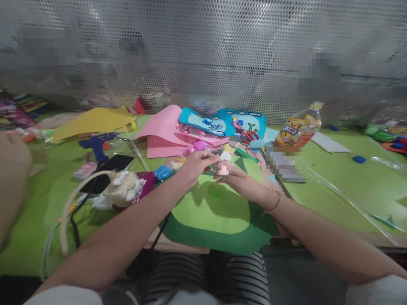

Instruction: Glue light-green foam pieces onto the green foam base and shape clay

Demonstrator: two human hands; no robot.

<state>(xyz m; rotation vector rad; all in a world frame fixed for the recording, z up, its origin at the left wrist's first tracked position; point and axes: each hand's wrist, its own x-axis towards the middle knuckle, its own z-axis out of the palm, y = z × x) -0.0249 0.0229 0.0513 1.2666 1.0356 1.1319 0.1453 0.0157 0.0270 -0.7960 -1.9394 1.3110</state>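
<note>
My left hand (197, 166) and my right hand (239, 179) meet over the sheets of green paper. Between them is a small clear plastic bag with a pale pink, clay-like lump (223, 170) in it. My right fingers hold the bag from the right and below. The left thumb and forefinger are pinched together at its left edge. Beneath lies a light green paper cutout (203, 214) on a larger dark green paper (203, 241), with a small green round spot (214, 192) on the lighter one. Bagged lumps of blue clay (163, 172) and pink clay (199, 145) lie close by.
Left are a blue glue gun (97, 146), a black phone (122, 163) and a cream multi-plug with a thick cord (122, 186). Behind lie pink paper (159, 135), blue decorated cutouts (222, 123) and red-handled scissors (250, 136). A bottle (299, 129) stands right. Another person's arm (12, 182) is far left.
</note>
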